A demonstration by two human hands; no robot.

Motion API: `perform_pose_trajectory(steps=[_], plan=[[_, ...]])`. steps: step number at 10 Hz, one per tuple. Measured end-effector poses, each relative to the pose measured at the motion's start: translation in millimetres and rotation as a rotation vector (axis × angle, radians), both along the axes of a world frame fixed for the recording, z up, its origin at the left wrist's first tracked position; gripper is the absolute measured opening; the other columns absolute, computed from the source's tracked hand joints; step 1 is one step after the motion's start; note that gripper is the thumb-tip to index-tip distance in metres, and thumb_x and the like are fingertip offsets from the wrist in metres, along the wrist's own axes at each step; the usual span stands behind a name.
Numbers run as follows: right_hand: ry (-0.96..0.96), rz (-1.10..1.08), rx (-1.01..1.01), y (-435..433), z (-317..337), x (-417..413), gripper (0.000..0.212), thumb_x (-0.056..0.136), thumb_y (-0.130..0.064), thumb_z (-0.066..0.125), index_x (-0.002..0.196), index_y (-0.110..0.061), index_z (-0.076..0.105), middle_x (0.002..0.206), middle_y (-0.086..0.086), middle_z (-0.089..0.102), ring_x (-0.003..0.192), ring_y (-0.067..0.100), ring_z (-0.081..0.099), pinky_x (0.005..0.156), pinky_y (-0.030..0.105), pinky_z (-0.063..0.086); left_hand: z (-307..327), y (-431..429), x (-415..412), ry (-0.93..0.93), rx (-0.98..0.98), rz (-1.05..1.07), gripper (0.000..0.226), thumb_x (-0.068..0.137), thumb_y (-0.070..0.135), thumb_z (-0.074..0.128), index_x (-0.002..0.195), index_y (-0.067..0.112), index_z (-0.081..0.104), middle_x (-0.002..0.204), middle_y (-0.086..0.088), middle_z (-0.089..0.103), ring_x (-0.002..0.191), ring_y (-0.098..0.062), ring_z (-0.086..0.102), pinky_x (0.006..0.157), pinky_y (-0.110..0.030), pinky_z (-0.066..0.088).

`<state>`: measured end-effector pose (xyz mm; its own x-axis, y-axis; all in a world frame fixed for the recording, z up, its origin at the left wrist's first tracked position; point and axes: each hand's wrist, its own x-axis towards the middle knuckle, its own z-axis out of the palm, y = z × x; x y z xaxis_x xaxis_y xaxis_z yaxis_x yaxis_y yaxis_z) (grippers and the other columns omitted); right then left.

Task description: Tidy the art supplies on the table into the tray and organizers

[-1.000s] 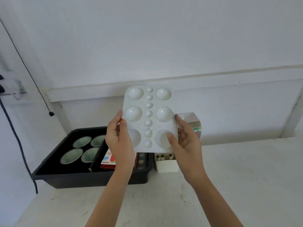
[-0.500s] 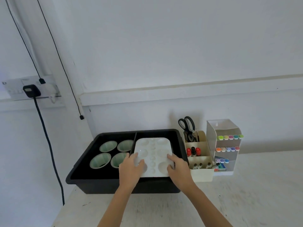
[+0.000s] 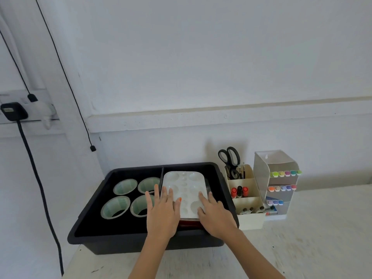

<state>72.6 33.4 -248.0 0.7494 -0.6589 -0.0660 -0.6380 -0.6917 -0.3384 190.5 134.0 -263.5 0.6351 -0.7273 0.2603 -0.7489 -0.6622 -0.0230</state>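
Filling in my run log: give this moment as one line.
palette: flat in black tray, right section | left hand: straight fingers on palette | right hand: straight fingers on palette

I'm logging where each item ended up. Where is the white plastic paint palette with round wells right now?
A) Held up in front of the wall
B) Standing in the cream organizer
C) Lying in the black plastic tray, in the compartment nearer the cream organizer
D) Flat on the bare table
C: the white plastic paint palette lies inside the black plastic tray, with the left hand and right hand resting flat on its near end.
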Motion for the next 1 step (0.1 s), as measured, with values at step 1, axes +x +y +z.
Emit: perform_pose_trajectory(steps=[1], plan=[[-0.185,-0.163,-0.148,17.9,3.1,-9.4,0.05,0.1,-0.032,0.03,0.148,-0.021,0.02,0.157,0.006,0.016,0.137,0.022,0.025,0.102,0.03,0.039,4.6,4.1,-3.0,0.124,-0.277,0.036,0.082,0.087,0.055,-0.007,0.146,0.013,0.031,0.152,-0.009,0.027,0.144,-0.024,0.015,0.116,-0.041,0.005]])
